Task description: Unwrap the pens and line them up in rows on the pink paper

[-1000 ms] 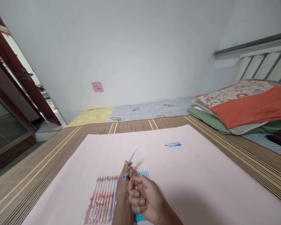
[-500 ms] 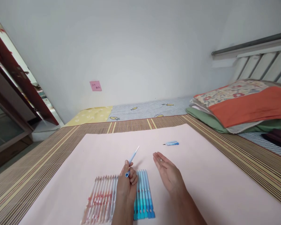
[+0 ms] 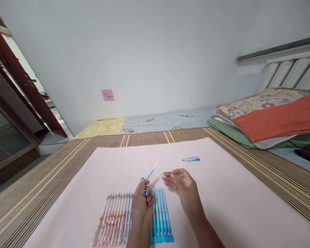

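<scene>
My left hand (image 3: 142,199) is closed around a light blue pen barrel (image 3: 151,173) whose white tip points up and away to the right. A round, dark blue open end (image 3: 145,193) shows at the fingers; I cannot tell whether it belongs to the same barrel. To its right, my right hand (image 3: 184,189) is raised, with the thumb bent in against the fingers. Anything between them is hidden. Below lie a row of blue pens (image 3: 161,213), partly covered by my left forearm, and a row of clear pens with pink and red patterns (image 3: 112,220).
Blue pen pieces (image 3: 192,159), one with a dark point, lie at the far right of the pale pink sheet (image 3: 80,193). A striped mat (image 3: 54,162) lies under it. Folded bedding (image 3: 274,117) is piled at the right, by the white wall (image 3: 157,62) with a pink note (image 3: 107,95).
My right hand has turned from a flat, upturned palm with a tiny pale thing on its fingers to a thumb-in grip, closer to my left hand. The view has shifted slightly.
</scene>
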